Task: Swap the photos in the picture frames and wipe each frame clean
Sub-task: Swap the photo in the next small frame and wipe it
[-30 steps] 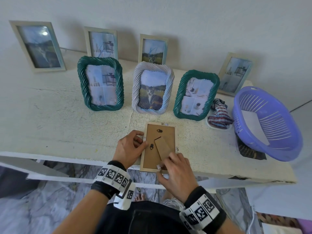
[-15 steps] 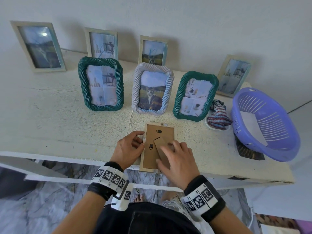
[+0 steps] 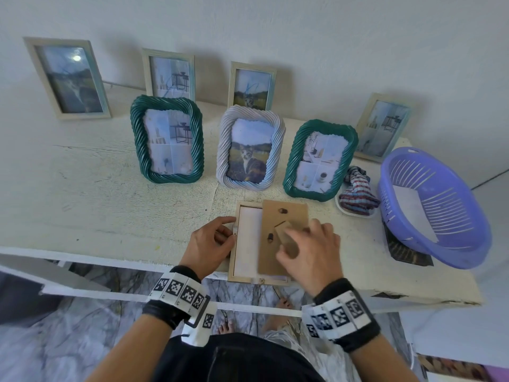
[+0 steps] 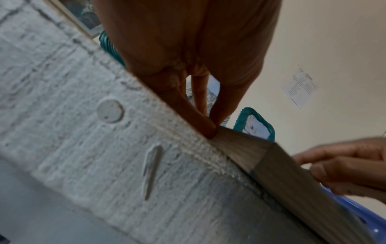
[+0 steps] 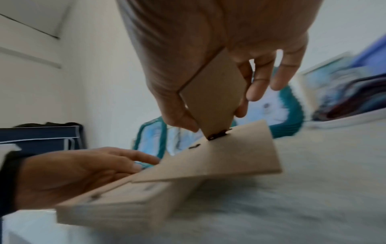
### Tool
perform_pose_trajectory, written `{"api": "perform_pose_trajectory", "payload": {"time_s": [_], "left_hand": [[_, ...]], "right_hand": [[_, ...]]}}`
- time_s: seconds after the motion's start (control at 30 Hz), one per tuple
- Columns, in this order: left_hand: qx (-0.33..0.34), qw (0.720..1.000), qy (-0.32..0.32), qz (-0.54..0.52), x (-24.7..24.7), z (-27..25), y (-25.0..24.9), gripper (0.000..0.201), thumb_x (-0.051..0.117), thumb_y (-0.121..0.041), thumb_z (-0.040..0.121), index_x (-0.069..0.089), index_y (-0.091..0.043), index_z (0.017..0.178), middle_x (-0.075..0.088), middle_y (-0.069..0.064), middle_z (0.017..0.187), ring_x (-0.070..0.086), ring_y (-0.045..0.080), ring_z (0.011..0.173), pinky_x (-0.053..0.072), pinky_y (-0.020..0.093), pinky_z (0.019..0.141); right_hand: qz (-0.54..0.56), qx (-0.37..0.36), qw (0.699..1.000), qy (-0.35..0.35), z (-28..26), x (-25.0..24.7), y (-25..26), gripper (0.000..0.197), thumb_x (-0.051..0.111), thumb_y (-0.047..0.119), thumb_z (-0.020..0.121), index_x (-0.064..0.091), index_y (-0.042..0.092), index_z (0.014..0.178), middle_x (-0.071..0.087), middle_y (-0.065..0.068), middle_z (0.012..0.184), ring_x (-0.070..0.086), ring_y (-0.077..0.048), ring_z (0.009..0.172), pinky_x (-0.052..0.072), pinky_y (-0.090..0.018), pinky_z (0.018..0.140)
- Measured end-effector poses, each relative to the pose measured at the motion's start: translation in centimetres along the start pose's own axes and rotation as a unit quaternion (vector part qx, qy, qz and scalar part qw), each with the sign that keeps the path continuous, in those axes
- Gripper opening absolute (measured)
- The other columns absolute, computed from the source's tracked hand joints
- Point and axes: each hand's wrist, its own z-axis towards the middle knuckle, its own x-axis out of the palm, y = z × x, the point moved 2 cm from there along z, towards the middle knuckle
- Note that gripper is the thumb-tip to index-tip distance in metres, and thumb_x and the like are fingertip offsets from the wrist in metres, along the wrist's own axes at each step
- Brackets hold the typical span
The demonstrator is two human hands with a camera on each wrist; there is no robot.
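A plain wooden frame (image 3: 232,267) lies face down at the table's front edge. My left hand (image 3: 230,231) pinches its left rail, with the fingertips (image 4: 211,130) meeting on the wood (image 4: 292,173). My right hand (image 3: 301,234) pinches the stand flap (image 5: 213,99) of the brown backing board (image 3: 286,216). The board (image 5: 219,158) is tilted up and shifted right off the frame (image 5: 125,208). The white back of the photo (image 3: 249,244) shows in the left half of the frame. My left hand (image 5: 73,173) lies along the frame's far side in the right wrist view.
Two green rope frames (image 3: 166,139) (image 3: 319,161) and a white one (image 3: 250,153) stand just behind. Several plain frames (image 3: 67,78) lean on the wall. A striped cloth (image 3: 356,194) on a white dish and a purple basket (image 3: 432,205) sit at the right.
The backing board was flat in the frame. My right hand has lifted it by the stand flap and slid it right, uncovering the photo's white back. My left hand stays on the left rail.
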Motion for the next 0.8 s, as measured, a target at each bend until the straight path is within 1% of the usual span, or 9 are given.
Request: {"api": "perform_pose_trajectory", "payload": {"time_s": [0.07, 0.17, 0.27, 0.37, 0.47, 0.5, 0.57, 0.67, 0.8], "left_hand": [[-0.003, 1.000, 0.001, -0.004, 0.0, 0.0, 0.0, 0.035, 0.067, -0.012, 0.085, 0.064, -0.026, 0.117, 0.065, -0.008, 0.081, 0.060, 0.001, 0.069, 0.045, 0.006, 0.062], [-0.007, 1.000, 0.002, -0.007, 0.0, 0.1, 0.1, 0.035, 0.067, -0.012, 0.085, 0.065, -0.026, 0.116, 0.065, -0.008, 0.081, 0.060, 0.002, 0.069, 0.048, 0.009, 0.063], [-0.015, 1.000, 0.005, -0.012, 0.0, 0.1, 0.1, 0.034, 0.068, -0.012, 0.085, 0.065, -0.027, 0.115, 0.066, -0.009, 0.081, 0.060, 0.004, 0.068, 0.053, 0.016, 0.066], [-0.018, 1.000, 0.005, -0.018, 0.0, 0.1, 0.1, 0.034, 0.068, -0.012, 0.085, 0.065, -0.027, 0.115, 0.066, -0.008, 0.081, 0.061, 0.004, 0.067, 0.055, 0.018, 0.067], [-0.022, 0.999, 0.006, -0.025, 0.0, 0.1, 0.1, 0.034, 0.068, -0.011, 0.085, 0.065, -0.026, 0.116, 0.066, -0.007, 0.082, 0.062, 0.006, 0.067, 0.057, 0.022, 0.066], [-0.022, 0.999, 0.008, -0.029, 0.0, 0.1, 0.1, 0.034, 0.068, -0.010, 0.085, 0.065, -0.025, 0.116, 0.066, -0.006, 0.081, 0.063, 0.007, 0.066, 0.058, 0.024, 0.065], [-0.023, 0.999, 0.008, -0.034, 0.0, 0.1, 0.1, 0.034, 0.068, -0.009, 0.085, 0.065, -0.024, 0.116, 0.067, -0.006, 0.081, 0.064, 0.010, 0.065, 0.059, 0.028, 0.064], [-0.022, 0.999, 0.011, -0.040, 0.0, 0.2, 0.1, 0.033, 0.068, -0.009, 0.085, 0.065, -0.024, 0.115, 0.067, -0.004, 0.080, 0.064, 0.009, 0.064, 0.057, 0.022, 0.060], [-0.028, 0.998, 0.011, -0.049, 0.1, 0.2, 0.1, 0.033, 0.068, -0.007, 0.086, 0.065, -0.024, 0.114, 0.066, -0.003, 0.081, 0.063, 0.008, 0.063, 0.054, 0.017, 0.058]], "right_hand": [[0.041, 0.018, 0.999, -0.008, -0.3, -0.4, -2.7, 0.042, 0.063, 0.045, 0.081, 0.063, 0.029, 0.120, 0.041, 0.004, 0.092, 0.035, -0.015, 0.089, 0.036, -0.034, 0.078], [0.077, 0.046, 0.996, -0.020, -1.0, 0.0, -6.3, 0.040, 0.070, 0.039, 0.077, 0.069, 0.027, 0.114, 0.041, 0.005, 0.086, 0.037, -0.017, 0.086, 0.037, -0.035, 0.075], [0.077, 0.061, 0.995, 0.025, -1.6, 0.9, -8.1, 0.044, 0.061, 0.047, 0.076, 0.068, 0.029, 0.115, 0.042, 0.006, 0.090, 0.035, -0.015, 0.089, 0.037, -0.035, 0.078], [0.056, 0.076, 0.995, 0.046, -1.7, 1.5, -8.0, 0.045, 0.060, 0.054, 0.078, 0.064, 0.032, 0.117, 0.043, 0.002, 0.101, 0.039, -0.019, 0.096, 0.038, -0.036, 0.081], [0.074, 0.045, 0.996, 0.021, -1.1, 1.0, -5.5, 0.053, 0.052, 0.062, 0.078, 0.057, 0.030, 0.121, 0.043, -0.003, 0.124, 0.039, -0.024, 0.113, 0.039, -0.038, 0.089], [0.096, 0.027, 0.995, 0.032, -0.8, 0.9, -4.3, 0.059, 0.051, 0.064, 0.080, 0.051, 0.031, 0.129, 0.038, -0.004, 0.135, 0.035, -0.025, 0.123, 0.038, -0.038, 0.095], [0.103, -0.009, 0.991, 0.090, -0.3, 1.1, -1.7, 0.077, 0.051, 0.072, 0.079, 0.027, 0.041, 0.145, 0.014, -0.004, 0.156, 0.015, -0.024, 0.141, 0.029, -0.044, 0.108], [0.057, -0.036, 0.983, 0.170, 0.8, 2.5, 1.0, 0.104, 0.047, 0.089, 0.064, -0.011, 0.054, 0.144, -0.022, -0.006, 0.158, -0.011, -0.034, 0.146, 0.008, -0.053, 0.116], [0.024, -0.043, 0.977, 0.207, 2.0, 4.3, 1.6, 0.112, 0.045, 0.094, 0.056, -0.020, 0.057, 0.140, -0.029, -0.010, 0.155, -0.018, -0.041, 0.143, 0.000, -0.054, 0.116]]}}
